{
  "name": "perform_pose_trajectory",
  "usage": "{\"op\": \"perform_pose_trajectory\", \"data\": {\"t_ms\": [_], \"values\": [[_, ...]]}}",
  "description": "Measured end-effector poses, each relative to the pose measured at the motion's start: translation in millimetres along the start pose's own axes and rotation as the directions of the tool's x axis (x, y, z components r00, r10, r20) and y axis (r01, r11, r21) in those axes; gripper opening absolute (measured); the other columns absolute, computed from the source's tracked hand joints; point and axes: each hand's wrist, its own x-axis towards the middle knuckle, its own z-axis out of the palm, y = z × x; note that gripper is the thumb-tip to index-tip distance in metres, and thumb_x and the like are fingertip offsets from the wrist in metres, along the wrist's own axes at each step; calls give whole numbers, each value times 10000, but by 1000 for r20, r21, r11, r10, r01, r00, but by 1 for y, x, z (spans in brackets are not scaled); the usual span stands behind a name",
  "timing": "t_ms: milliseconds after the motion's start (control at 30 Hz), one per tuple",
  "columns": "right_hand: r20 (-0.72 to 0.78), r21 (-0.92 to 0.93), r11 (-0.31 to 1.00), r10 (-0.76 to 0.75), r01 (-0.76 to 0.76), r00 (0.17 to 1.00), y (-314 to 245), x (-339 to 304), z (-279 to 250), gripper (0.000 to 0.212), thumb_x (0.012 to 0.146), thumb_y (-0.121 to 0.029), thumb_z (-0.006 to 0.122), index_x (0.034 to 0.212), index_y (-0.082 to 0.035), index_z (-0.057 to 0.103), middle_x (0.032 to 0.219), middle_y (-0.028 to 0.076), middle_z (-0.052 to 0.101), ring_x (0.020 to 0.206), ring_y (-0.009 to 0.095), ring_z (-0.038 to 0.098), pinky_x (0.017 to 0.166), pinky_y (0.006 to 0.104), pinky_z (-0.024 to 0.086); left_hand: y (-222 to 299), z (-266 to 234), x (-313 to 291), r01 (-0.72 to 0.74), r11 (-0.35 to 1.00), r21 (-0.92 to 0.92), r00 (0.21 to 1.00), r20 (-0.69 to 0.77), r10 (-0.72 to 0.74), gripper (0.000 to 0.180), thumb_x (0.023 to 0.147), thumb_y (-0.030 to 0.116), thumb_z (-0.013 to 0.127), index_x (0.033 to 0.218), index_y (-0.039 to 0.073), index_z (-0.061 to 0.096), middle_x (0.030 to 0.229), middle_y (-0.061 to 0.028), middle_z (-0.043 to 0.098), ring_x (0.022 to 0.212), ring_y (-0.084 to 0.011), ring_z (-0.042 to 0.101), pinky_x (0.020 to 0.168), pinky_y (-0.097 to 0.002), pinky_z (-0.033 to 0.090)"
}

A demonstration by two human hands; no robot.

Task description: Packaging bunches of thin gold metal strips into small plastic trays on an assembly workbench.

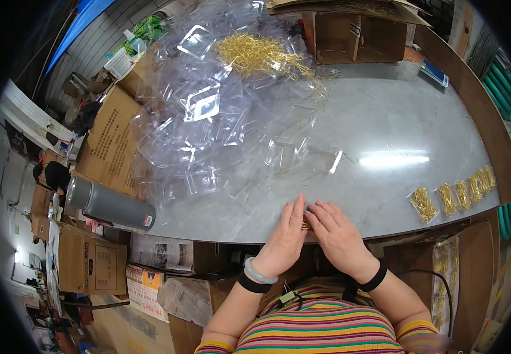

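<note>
My left hand and my right hand meet over the near edge of the table. Their fingers are stretched forward and cupped toward each other. A small bunch of gold wire hooks shows in the gap between them, pressed from both sides; the rest of it is covered by my fingers. Beyond my hands, a few loose hooks and clear plastic pieces lie scattered. Farther back, a heap of gold wire hooks rests on a large pile of clear plastic boxes or sleeves.
Several small clear packs of gold hooks line the near right edge. A grey bottle lies at the left edge beside a cardboard box. An open carton and a blue box are at the back; a wooden rim borders the right.
</note>
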Motion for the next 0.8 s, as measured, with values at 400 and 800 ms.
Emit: {"op": "perform_pose_trajectory", "data": {"t_ms": [400, 800], "values": [[6, 99, 995, 23, -24, 1000, 2, 1, -5, 451, 817, -52, 572, 1250, 77, 588, 1309, 208, 562, 1298, 356, 510, 1139, 451, 404, 26, 36, -3, 19, 969, 245, 994, -109, 8, 681, 882, -78, 443, 1508, -161, 187, 1576, -360, 161, 1474, -510, 203, 1198, -615, 200], [-6, 99, 995, 27, -27, 1000, 17, -3, -13, 433, 806, -14, 576, 1237, 15, 604, 1270, 152, 588, 1242, 352, 548, 1070, 437, 462, -27, -67, -38, 444, 871, -210, 668, -571, -478, 278, 992, 198, 637, 1132, -41, 616, 936, -115, 644, 675, -141, 615, 533, -262, 526]]}}
